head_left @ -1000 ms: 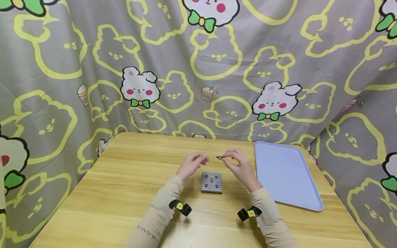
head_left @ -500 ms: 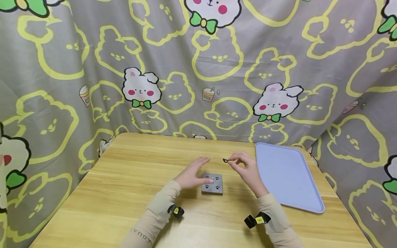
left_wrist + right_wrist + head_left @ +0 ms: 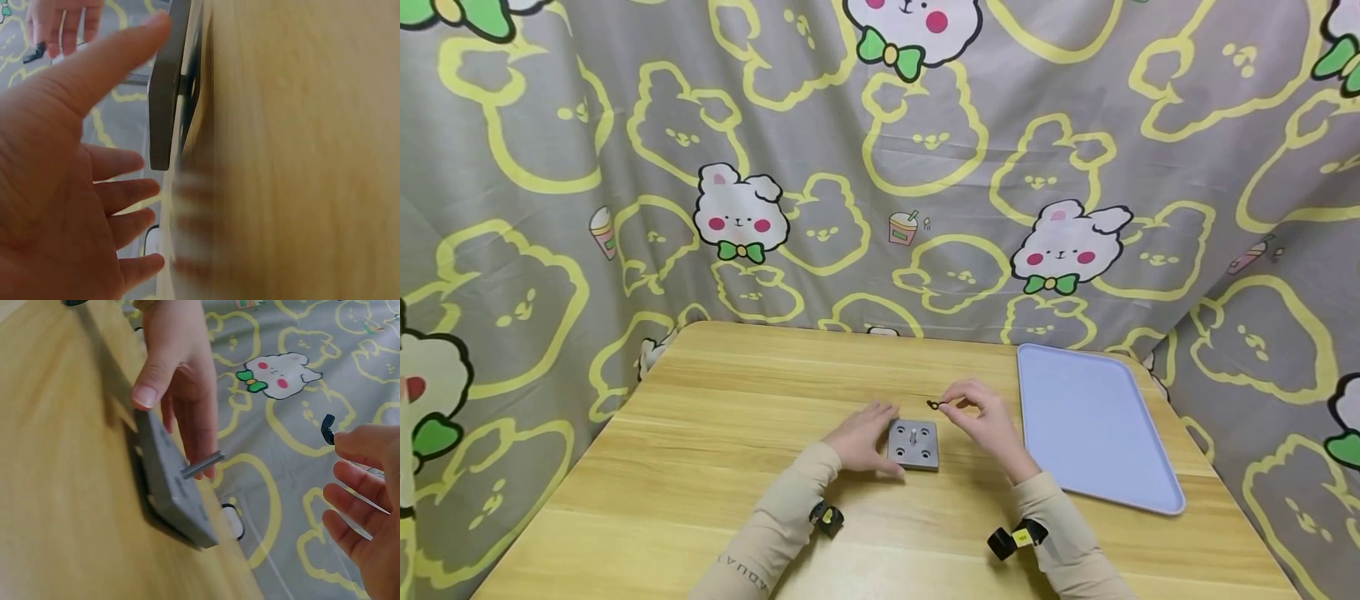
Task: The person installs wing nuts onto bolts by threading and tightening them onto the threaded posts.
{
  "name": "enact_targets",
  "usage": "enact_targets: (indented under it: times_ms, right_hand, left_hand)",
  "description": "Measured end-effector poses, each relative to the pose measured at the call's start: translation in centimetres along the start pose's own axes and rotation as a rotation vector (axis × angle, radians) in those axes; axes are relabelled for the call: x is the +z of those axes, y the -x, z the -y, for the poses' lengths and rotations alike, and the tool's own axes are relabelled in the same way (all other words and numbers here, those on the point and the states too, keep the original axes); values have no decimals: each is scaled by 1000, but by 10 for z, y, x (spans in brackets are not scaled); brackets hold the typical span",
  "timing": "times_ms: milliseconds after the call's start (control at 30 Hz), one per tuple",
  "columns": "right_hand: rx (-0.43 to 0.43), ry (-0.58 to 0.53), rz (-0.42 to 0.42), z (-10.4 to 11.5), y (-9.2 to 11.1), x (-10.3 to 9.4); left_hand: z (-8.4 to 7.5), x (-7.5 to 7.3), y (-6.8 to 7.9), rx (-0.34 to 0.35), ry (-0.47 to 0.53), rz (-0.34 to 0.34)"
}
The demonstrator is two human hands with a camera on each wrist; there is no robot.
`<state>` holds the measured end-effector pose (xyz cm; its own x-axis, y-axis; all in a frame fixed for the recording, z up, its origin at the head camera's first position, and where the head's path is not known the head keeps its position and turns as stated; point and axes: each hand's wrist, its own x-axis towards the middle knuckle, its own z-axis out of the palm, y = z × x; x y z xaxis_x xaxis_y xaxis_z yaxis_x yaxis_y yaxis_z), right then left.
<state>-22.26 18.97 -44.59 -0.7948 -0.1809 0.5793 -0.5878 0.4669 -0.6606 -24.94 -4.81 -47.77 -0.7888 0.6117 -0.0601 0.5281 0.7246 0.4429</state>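
1. Our right hand (image 3: pixel 985 419) pinches a small black part (image 3: pixel 934 405) between thumb and fingertips, above the counter (image 3: pixel 700 467) and just beyond the metal plate's far right corner.
2. Our left hand (image 3: pixel 859 442) spreads around the left side of the metal plate (image 3: pixel 913 454), thumb and fingers apart; its thumb tip is at the near edge, and whether the other fingers touch, we cannot tell.
3. To our right lies a pale blue tray (image 3: pixel 1096 429), flat on the counter with a low raised rim, well apart from the plate.
4. We see the black part's long axis run roughly left to right in the head view, its free end pointing left. From the plate's middle a rod (image 3: pixel 913 436) stands upright.
5. Our plate is square, grey and thick, with dark round holes (image 3: pixel 926 454) near its four corners; the rod is silvery and threaded. The black part looks thin, with a small ring in it.
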Motion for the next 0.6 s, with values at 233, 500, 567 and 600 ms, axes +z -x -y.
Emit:
enact_targets:
  times_ms: [233, 500, 567, 600]
  right_hand:
    - [58, 6, 66, -19, 5, 14]
    - [100, 52, 129, -20, 9, 26]
    - [106, 56, 137, -18, 9, 28]
    - [104, 54, 138, -18, 10, 28]
  left_hand:
    - [2, 4, 0, -29, -4, 17]
    - [3, 4, -3, -45, 4, 14]
    - [3, 5, -3, -49, 6, 13]
    - [3, 5, -3, -51, 6, 13]
